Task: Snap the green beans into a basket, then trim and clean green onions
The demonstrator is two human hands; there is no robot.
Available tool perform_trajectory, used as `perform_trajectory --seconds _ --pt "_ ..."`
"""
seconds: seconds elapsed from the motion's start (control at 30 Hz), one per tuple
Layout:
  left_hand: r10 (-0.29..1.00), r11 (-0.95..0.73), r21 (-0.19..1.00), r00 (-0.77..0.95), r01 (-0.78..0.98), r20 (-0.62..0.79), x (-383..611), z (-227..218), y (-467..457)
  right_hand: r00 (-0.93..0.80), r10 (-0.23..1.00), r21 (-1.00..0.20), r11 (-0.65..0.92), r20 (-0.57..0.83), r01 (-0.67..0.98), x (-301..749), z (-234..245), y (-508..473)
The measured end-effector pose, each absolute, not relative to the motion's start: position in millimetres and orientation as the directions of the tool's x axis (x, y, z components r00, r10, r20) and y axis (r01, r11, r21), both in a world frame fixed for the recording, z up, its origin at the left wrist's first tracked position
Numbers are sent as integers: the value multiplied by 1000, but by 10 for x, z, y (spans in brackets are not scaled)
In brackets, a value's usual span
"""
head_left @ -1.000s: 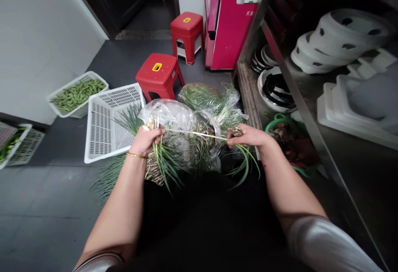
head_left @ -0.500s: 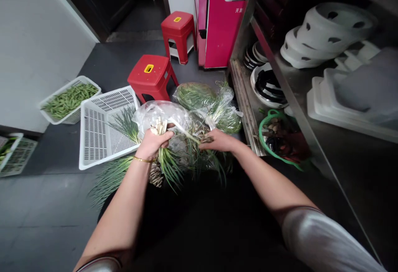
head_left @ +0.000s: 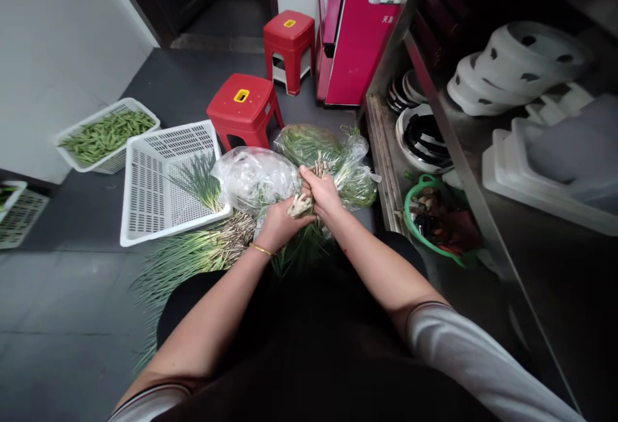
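My left hand (head_left: pixel 282 226) is closed around a bunch of spring onions (head_left: pixel 300 206), its pale bulb ends poking out at the top. Right beside it, my right hand (head_left: pixel 324 195) grips more spring onions, whose brownish root ends (head_left: pixel 320 163) stick up above the thumb. The green leaves hang below both hands, partly hidden. To the left, a pile of spring onions with dirty roots (head_left: pixel 232 238) lies on the floor. A white plastic basket (head_left: pixel 145 184) holds a small bunch of spring onions (head_left: pixel 200 181). Clear plastic bags (head_left: pixel 258 174) lie just beyond my hands.
A red stool (head_left: pixel 241 103) stands beyond the bags, with another red stool (head_left: pixel 290 33) behind it. A basket of green pods (head_left: pixel 109 136) is at far left. Bagged greens (head_left: pixel 311 145), a green-rimmed basket (head_left: pixel 410 216) and a metal shelf (head_left: pixel 463 145) are on the right.
My hands have come together, the left moving right and the right slightly left and up. The long stem stretched between them is no longer visible. The view has shifted slightly.
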State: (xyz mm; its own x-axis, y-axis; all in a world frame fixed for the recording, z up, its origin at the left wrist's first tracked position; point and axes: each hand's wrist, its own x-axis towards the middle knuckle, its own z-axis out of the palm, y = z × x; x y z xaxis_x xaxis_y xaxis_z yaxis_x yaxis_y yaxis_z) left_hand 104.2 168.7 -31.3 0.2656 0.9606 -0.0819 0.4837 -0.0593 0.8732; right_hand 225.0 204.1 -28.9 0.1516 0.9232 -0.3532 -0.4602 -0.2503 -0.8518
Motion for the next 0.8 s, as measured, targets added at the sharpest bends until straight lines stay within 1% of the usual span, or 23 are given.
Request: perform_trajectory --seconds 0.07,0.1,0.17,0.27,0.33,0.43,0.5,0.6,0.67,0.73,0.8 --pt "967 -122 829 253 546 -25 1098 -345 1682 193 903 -839 -253 -384 -482 2142 -328 2020" --pt "970 -117 822 243 558 -27 1095 -346 1696 203 895 -835 -261 -397 -484 2116 -340 2007" --pt "971 -60 847 229 528 -74 1045 -324 1737 182 893 -835 -289 -411 -468 2113 -351 1980" --pt "932 132 927 274 350 -236 926 -259 1786 121 908 -862 -329 -401 -385 2206 -341 1946" --pt "882 283 939 332 194 -334 844 -216 1806 70 926 -889 -332 -371 -315 2325 -316 1928" --pt "854 410 912 359 -18 -377 752 -173 1834 -57 946 -905 -321 -318 -278 2535 -261 1889" --pt "873 430 894 311 -125 -376 741 -165 1848 -118 948 -920 -316 -295 -233 2627 -241 1845" --pt "896 422 882 245 -210 -371 822 -191 1856 -184 942 -957 -288 -280 -22 2626 -267 1765" --pt "913 390 896 215 -211 -347 902 -222 1856 -214 940 -963 -252 -266 93 2574 -303 1728" --pt "931 348 919 182 -187 -316 958 -245 1861 -213 940 -962 -247 -268 121 2551 -324 1716" --pt "936 336 926 167 -173 -309 970 -248 1875 -236 923 -952 -287 -305 110 2584 -318 1720"
